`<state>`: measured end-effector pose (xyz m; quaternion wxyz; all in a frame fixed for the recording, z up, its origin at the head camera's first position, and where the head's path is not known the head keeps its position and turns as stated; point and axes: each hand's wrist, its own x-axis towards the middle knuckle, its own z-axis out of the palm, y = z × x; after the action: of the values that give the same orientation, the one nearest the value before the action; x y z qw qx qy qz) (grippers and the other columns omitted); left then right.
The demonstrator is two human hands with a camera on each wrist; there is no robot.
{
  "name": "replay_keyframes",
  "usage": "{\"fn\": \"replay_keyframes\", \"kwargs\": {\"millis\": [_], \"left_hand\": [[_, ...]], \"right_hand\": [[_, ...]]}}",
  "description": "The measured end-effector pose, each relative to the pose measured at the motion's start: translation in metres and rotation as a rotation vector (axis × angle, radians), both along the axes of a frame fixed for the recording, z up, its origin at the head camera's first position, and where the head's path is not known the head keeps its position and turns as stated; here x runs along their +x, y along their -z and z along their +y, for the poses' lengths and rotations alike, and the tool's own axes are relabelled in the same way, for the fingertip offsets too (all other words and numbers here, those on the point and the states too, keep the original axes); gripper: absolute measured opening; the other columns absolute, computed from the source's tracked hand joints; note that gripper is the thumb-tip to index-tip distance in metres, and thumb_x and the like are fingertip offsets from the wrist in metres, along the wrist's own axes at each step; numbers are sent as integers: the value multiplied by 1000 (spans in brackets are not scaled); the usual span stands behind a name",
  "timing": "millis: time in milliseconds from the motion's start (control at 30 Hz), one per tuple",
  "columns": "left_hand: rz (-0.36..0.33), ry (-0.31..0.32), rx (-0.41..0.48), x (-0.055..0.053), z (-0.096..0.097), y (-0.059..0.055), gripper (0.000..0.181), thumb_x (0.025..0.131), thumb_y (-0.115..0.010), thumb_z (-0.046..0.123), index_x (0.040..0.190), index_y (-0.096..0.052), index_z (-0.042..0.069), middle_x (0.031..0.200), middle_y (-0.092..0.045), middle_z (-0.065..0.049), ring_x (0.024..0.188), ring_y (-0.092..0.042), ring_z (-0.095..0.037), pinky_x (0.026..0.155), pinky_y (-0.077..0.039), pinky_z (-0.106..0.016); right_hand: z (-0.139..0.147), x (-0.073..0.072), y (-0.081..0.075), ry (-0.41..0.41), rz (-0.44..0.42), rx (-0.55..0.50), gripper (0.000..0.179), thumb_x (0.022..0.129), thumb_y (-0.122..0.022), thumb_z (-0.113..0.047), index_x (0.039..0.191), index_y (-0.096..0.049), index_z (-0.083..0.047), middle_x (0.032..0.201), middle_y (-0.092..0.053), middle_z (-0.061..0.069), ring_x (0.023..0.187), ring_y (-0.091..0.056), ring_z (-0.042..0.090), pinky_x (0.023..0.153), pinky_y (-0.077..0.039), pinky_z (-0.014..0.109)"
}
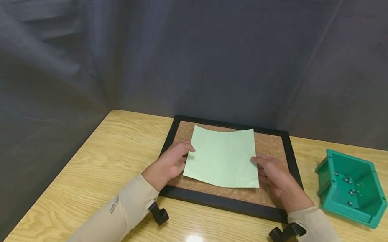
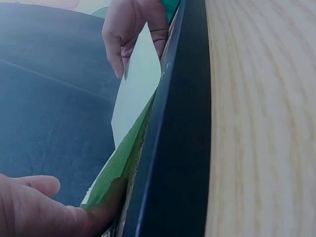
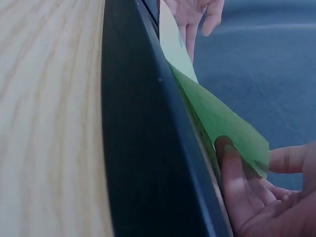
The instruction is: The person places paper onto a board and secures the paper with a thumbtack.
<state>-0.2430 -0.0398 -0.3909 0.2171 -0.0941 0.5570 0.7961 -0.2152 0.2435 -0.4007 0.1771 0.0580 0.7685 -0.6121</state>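
A pale green sheet of paper [image 1: 224, 156] is held over a cork board [image 1: 266, 194] with a black frame. My left hand [image 1: 171, 162] pinches its left edge, thumb on top and fingers beneath. At the opposite edge my right hand [image 1: 278, 178] pinches the paper in the same way. The sheet sags in the middle and its sides curve upward, as the left wrist view shows the paper [image 2: 138, 89] bent. In the right wrist view, fingers [image 3: 231, 168] of the right hand lie under the green underside.
To the right of the board stands a green plastic bin [image 1: 372, 219] with several small shiny metal pieces [image 1: 352, 192] inside. The wooden table [image 1: 129, 144] carries everything. A dark cloth [image 1: 209, 47] hangs behind the table and along its left side.
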Motion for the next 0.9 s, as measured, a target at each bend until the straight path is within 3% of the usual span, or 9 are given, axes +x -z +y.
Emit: {"fn": "replay_keyframes", "kwargs": {"millis": [133,267,400,567,733,900], "left_hand": [[14,23,0,1,-1,-1,74,94,-46,1,159,-11,0,166,0,-22,153,-5,-40,123,-22,-47],[28,44,-21,2,-3,-2,76,95,-46,4,159,-6,0,164,-6,-25,151,-17,-42,120,-26,-50],[28,56,-44,2,-3,-3,75,96,-47,7,159,-7,1,165,-4,-25,152,-16,-42,122,-24,-51],[23,72,-62,3,-3,-4,71,96,-48,9,159,-15,3,166,-4,-24,153,-11,-43,125,-17,-51],[19,67,-69,3,-4,-4,69,96,-48,10,159,-19,6,166,-6,-22,153,-10,-44,126,-13,-52],[22,61,-63,3,-3,-3,70,96,-48,9,159,-19,5,166,-8,-21,154,-10,-42,126,-13,-51]], "right_hand": [[0,0,-2,6,-13,19,65,107,-41,-31,156,-20,8,149,-45,25,103,-63,4,90,-55,25],[-1,-1,-4,4,-26,58,64,107,-38,-31,156,-21,7,151,-40,26,120,-58,20,97,-53,32],[0,0,-4,-1,-27,70,63,107,-37,-31,155,-22,7,152,-38,26,130,-52,30,100,-52,36],[0,-1,-6,-12,-17,58,64,107,-37,-30,155,-20,9,150,-41,27,117,-60,20,93,-56,32],[2,-1,-4,-17,0,30,60,107,-39,-27,153,-26,9,133,-56,20,98,-66,10,83,-59,30],[2,-1,-2,-10,3,22,57,107,-38,-25,152,-29,9,134,-55,20,100,-65,12,83,-59,32]]}}
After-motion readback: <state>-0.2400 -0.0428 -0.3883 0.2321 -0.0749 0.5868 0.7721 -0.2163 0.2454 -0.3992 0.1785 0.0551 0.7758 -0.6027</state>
